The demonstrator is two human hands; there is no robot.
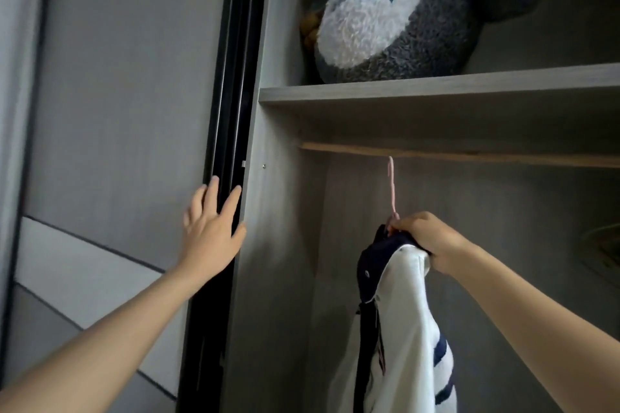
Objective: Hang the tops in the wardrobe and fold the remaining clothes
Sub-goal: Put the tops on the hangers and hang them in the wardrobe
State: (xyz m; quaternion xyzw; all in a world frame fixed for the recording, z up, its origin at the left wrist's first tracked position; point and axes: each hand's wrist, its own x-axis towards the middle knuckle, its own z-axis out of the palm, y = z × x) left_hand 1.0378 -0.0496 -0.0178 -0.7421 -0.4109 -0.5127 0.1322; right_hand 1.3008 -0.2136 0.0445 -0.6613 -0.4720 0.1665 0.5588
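Reference is the wooden rail [469,156] inside the wardrobe [268,278].

Right hand [426,240] is just below the rail, clenched round the neck of a pink hanger [391,184] together with the navy collar of the top [402,329]. The top is white with navy stripes and hangs straight down under the rail from that hand. Its lower part is cut off by the frame edge. The hanger's hook tip reaches the rail's underside — cannot tell whether it sits over the rail or only touches it, since the view is from beneath. The hanger's shoulders are hidden inside the fabric.

Left hand [211,221] is left of the rail and lower. It is released, fingers straight and spread, fingertips on the black door track [231,111], holding nothing.

Above the rail is a shelf [436,90] with a grey-and-white plush toy [419,10], its top cropped. Below the rail at far right sits a pale round shape [604,245] — too blurred to identify.
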